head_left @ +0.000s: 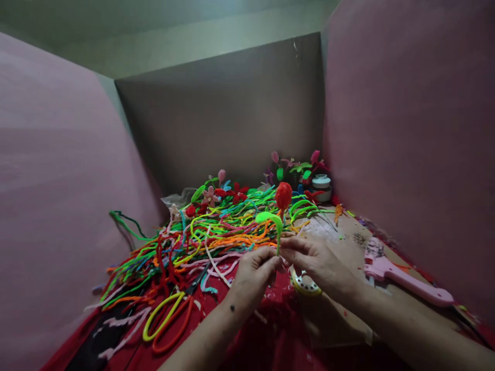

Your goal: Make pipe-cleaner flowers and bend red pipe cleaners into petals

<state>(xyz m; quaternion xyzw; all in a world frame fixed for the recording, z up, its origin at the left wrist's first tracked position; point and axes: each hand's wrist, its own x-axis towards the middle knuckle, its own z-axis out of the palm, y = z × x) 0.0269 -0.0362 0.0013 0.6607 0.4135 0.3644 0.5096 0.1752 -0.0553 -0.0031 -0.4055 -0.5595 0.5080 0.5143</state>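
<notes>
A red pipe-cleaner flower point(283, 196) stands upright above my fingertips, with a bright green pipe-cleaner leaf point(274, 219) curving off to the left beside it. My left hand point(255, 270) pinches the lower end of the leaf's green stem between thumb and forefinger. From the other side, my right hand point(313, 260) closes its fingers on the same stem area, touching the left fingertips. The flower's own stem is mostly hidden behind the leaf and fingers. Just below my right hand lies a yellow-rimmed spool point(306, 284) with a holed face, partly covered.
Loose coloured pipe cleaners point(216, 232) spread in a heap behind my hands. Scissors point(170, 319) with yellow and orange handles lie at the left; a pink glue gun point(406, 278) lies right. Finished flowers point(297, 165) and a white-lidded jar point(322, 186) stand at the back.
</notes>
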